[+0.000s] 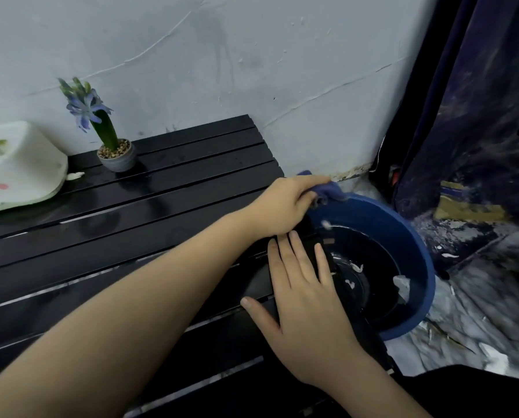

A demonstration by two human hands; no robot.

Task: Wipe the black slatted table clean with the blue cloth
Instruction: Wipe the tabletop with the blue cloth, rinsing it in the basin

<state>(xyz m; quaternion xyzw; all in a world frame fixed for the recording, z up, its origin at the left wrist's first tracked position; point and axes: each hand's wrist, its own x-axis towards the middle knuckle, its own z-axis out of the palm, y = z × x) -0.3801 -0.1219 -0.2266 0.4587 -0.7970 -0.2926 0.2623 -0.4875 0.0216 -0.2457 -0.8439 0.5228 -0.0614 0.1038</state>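
Nearest me, the right hand (303,300) lies flat and released, fingers spread over the right end of the black slatted table (125,236), above the blue basin (415,251). I see the left hand (285,203) farther along that same table end, clenched around the bunched blue cloth (330,191), which pokes out over the basin's rim. White scraps float in the basin's dark water. Toward the table's far left stands a small potted hyacinth (113,146), with a white container (20,167) just beside it at the table's left edge.
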